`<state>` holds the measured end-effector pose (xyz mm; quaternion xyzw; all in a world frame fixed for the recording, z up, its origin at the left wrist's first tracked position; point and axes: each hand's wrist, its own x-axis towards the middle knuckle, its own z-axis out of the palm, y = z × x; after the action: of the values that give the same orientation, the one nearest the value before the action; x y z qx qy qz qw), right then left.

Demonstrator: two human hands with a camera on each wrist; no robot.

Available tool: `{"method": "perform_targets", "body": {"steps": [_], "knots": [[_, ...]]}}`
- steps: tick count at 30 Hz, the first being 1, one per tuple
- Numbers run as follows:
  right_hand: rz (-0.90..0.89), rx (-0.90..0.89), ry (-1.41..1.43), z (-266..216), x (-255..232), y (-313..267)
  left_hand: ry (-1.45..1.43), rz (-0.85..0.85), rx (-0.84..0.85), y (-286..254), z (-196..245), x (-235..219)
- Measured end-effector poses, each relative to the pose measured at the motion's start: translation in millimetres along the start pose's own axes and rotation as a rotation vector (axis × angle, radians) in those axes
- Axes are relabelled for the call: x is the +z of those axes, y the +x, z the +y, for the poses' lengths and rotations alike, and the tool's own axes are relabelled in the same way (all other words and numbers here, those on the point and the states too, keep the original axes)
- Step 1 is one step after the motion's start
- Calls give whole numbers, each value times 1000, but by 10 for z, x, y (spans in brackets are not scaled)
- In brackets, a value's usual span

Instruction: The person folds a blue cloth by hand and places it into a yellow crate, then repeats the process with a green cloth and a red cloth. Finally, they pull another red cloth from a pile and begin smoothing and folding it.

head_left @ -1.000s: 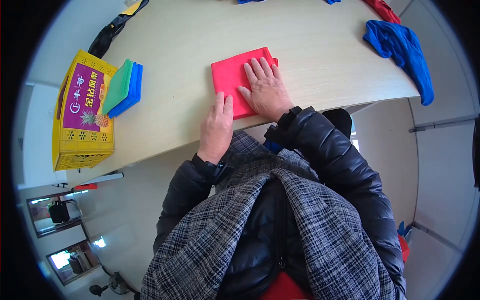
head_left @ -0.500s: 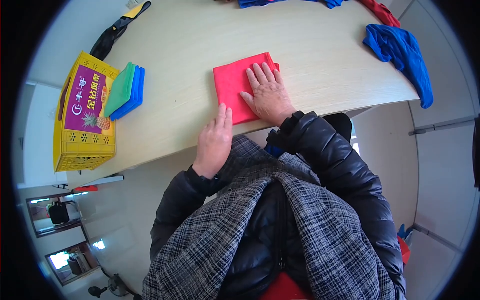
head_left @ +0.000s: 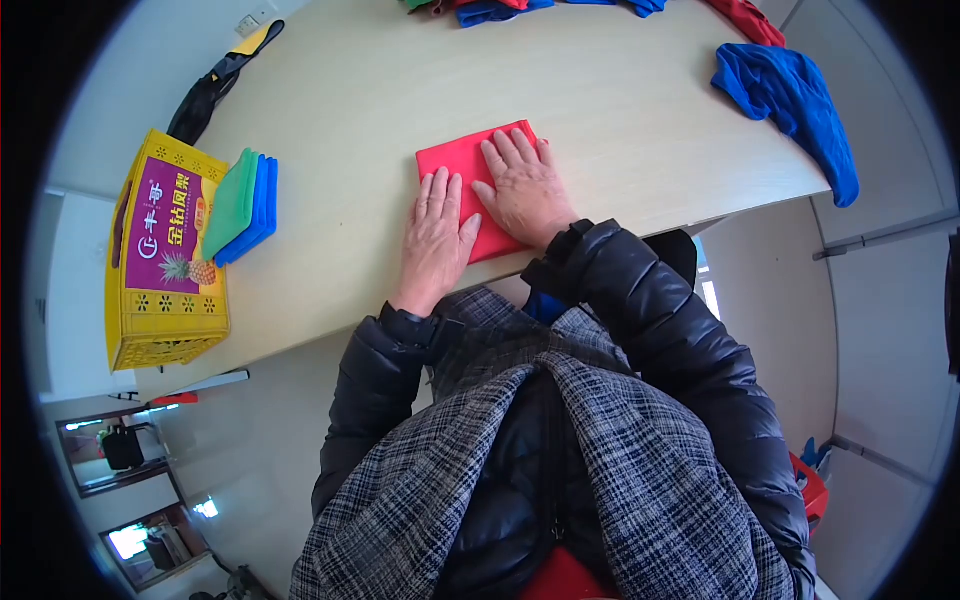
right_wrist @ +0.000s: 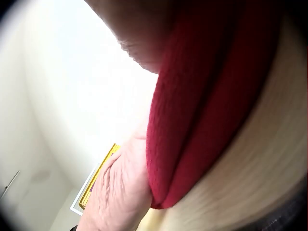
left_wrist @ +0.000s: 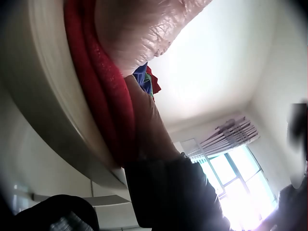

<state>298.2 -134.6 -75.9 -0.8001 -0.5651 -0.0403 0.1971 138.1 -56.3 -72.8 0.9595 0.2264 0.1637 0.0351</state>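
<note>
A folded red cloth [head_left: 468, 163] lies near the table's front edge in the head view. On its left side rests my left hand [head_left: 435, 238], fingers straight. My right hand [head_left: 527, 196] lies flat with spread fingers over its right part. Thick folded layers of the red cloth [left_wrist: 103, 91] show beside the left palm [left_wrist: 139, 33] in the left wrist view. The right wrist view has the cloth's rounded folded edge [right_wrist: 180, 115] under the right hand [right_wrist: 139, 29], with the left hand [right_wrist: 120, 187] beyond.
Left on the table [head_left: 330, 150] stands a yellow crate [head_left: 170, 320], with green [head_left: 232, 205] and blue [head_left: 262, 215] folded cloths against it. A black and yellow item [head_left: 205, 95] lies behind. Blue cloth [head_left: 785, 90] hangs over the right edge; more cloths [head_left: 505, 8] lie at the far side.
My left hand has moved up onto the cloth's left side, its thumb now spread. The right hand stays on the cloth. The view has shifted, showing more of the far cloths.
</note>
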Motion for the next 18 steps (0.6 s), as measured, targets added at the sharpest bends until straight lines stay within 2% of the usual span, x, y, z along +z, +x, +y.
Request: {"method": "perform_targets", "body": {"steps": [2,11,14,15,18], "knots": [[3,30,9,36,-44,56,-18,-48,-16,-6,-23,-42],[65,132,103,313,-36,6,-32,-47,-41,-71,-13,-93],[64,231,36,372,-174,-86,-159,-68,-131,-80,-148,-158],[64,229,33,350,-207,-101,-161,-65,-132,-51,-200,-177],[121,74,-6,141,-308,-217,-134,12,-148,24,-295,-300]]}}
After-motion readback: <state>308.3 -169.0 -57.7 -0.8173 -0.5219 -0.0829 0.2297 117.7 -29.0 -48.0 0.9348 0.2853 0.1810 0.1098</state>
